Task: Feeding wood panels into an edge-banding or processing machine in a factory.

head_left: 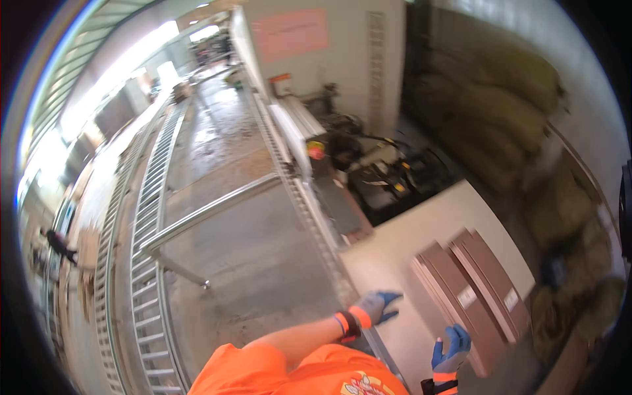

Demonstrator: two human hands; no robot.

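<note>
My left hand [375, 307] hovers open over the pale bench [401, 243]; my right hand [451, 347] rests open-fingered against the near end of the brown flat cartons [471, 286] stacked there. I'd square both bundles before gripping. Blur hides their labels and far edges.

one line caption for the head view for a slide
Gloved left hand and right hand reach toward stacked brown boards on a pale table beside a roller conveyor.
</note>
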